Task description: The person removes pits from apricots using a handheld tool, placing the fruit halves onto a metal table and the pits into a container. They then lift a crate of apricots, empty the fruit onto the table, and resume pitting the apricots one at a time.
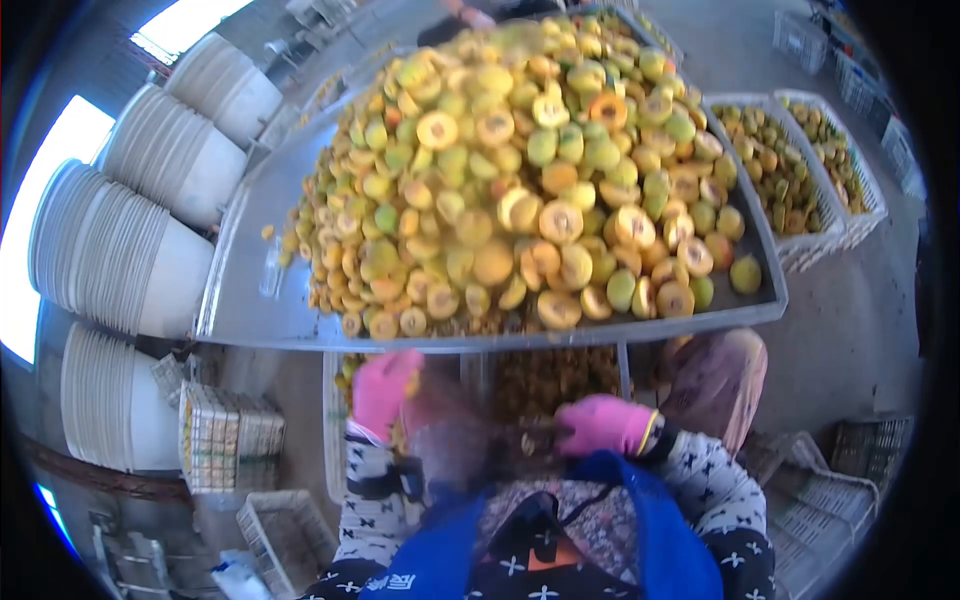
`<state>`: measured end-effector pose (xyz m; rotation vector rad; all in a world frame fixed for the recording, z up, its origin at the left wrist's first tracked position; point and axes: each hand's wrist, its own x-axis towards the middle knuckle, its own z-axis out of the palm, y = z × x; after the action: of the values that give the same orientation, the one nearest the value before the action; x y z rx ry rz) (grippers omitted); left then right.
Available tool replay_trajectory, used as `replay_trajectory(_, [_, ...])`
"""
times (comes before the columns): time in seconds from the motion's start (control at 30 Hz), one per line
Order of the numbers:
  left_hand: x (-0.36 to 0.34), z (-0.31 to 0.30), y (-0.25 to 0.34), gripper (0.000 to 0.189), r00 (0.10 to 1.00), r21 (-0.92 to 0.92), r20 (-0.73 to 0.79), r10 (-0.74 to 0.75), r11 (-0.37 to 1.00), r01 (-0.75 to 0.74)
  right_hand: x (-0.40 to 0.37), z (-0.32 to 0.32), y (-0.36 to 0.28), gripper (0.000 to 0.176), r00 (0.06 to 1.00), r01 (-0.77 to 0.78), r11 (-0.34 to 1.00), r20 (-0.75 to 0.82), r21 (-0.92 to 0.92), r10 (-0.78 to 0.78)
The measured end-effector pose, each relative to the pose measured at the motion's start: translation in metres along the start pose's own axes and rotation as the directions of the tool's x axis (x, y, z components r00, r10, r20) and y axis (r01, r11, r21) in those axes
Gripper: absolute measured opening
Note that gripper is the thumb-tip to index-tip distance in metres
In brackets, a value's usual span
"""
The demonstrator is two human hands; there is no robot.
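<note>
A large heap of halved yellow-green fruit point(480, 200) lies on a metal tray table point(260, 240). Below the table's near edge, my left hand point(386, 392) wears a pink glove; its fingers are curled and blurred, and I cannot make out what they hold. My right hand point(605, 424), in a pink glove too, is closed above my lap, around something dark and too blurred to name. Beneath the table edge, between my hands, stands a crate of dark brown pieces point(555, 385).
Stacked white tubs point(125, 245) line the left side. White crates point(235, 430) stand at the lower left. Two crates of fruit point(800, 180) are at the upper right, with more crates point(815, 500) at the lower right. Another person's hand point(470, 15) shows beyond the heap.
</note>
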<state>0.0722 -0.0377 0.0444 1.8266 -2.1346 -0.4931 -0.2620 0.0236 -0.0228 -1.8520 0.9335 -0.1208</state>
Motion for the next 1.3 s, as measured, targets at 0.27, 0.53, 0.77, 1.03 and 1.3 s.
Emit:
replay_trajectory(0.27, [0.058,0.037,0.064,0.044,0.988,-0.225,-0.035,0.153,0.962,-0.157,0.013,-0.004,0.048,0.040,0.892,-0.071,0.997,-0.449,-0.018,0.055])
replay_trajectory(0.53, [0.108,0.157,0.110,0.073,0.944,-0.022,0.311,0.109,0.994,-0.108,-0.011,-0.007,0.052,0.037,0.827,0.118,0.991,-0.546,-0.064,-0.134])
replay_trajectory(0.77, [0.109,0.133,0.086,0.065,0.942,-0.159,0.169,0.291,0.951,-0.266,-0.023,-0.027,0.036,0.033,0.865,0.125,0.967,-0.502,0.223,0.004])
replay_trajectory(1.03, [0.057,0.099,0.124,0.067,0.970,-0.937,0.213,0.115,0.305,0.169,0.019,-0.025,0.004,0.042,0.653,0.482,0.520,-0.685,0.705,0.323])
replay_trajectory(1.3, [0.048,0.088,0.118,0.052,0.894,-0.539,-0.089,0.439,0.734,-0.414,0.024,-0.056,-0.020,0.030,0.539,0.399,0.785,-0.814,0.474,0.218])
